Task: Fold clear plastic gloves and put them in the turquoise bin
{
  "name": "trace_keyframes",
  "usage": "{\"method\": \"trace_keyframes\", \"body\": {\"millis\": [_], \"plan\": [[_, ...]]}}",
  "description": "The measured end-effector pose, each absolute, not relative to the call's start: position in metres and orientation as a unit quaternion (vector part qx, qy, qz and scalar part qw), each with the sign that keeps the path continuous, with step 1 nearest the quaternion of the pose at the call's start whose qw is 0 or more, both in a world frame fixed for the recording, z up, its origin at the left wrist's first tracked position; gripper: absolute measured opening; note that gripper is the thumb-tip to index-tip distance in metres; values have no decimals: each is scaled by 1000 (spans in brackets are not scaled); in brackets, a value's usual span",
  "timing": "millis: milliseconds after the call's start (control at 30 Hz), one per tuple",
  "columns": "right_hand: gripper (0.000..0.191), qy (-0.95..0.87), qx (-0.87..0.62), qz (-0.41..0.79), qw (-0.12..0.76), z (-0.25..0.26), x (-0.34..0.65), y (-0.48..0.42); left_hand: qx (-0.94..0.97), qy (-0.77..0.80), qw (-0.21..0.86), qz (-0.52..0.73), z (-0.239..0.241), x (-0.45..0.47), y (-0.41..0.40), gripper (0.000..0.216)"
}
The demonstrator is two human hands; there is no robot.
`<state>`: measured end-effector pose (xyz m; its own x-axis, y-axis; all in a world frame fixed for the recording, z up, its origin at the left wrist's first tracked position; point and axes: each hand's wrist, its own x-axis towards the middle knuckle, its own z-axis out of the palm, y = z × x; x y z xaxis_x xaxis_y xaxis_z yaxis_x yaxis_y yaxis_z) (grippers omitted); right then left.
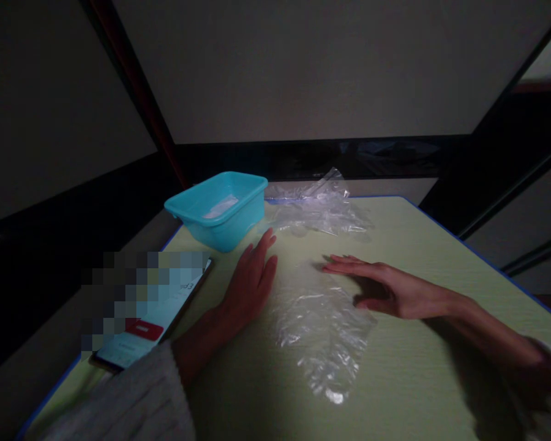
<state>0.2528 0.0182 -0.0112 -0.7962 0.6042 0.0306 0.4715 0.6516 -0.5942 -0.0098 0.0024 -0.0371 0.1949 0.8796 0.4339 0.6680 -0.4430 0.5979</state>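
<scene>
A clear, crinkled plastic bag (324,331) lies spread on the pale table between my two hands. My left hand (252,278) is at the bag's upper left, fingers stretched out and slightly apart, holding nothing. On the other side, my right hand (386,285) reaches over the bag's upper right edge. Its fingers are straight and its thumb stands apart, with nothing gripped. Whether either hand presses on the plastic, I cannot tell. More clear plastic bags (321,211) lie in a loose heap beyond the hands, near the table's far edge.
A turquoise plastic basin (245,217) with something white and flat inside stands at the far left of the table (422,373). A lit phone (169,306) lies by the left edge, partly blurred out. A panelled wall (303,79) rises behind the table.
</scene>
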Motion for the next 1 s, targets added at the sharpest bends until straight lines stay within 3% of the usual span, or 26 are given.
{"method": "trace_keyframes", "body": {"millis": [300,567,1000], "plan": [[75,-905,-282,313,55,-13,251,14,764,509,140,371,-37,-9,2,47],[97,-924,-305,228,22,-15,249,9,765,511,138,366,-37,-9,2,46],[91,-917,-379,124,12,-10,251,1,785,536,90,298,-40,-7,1,39]]}}
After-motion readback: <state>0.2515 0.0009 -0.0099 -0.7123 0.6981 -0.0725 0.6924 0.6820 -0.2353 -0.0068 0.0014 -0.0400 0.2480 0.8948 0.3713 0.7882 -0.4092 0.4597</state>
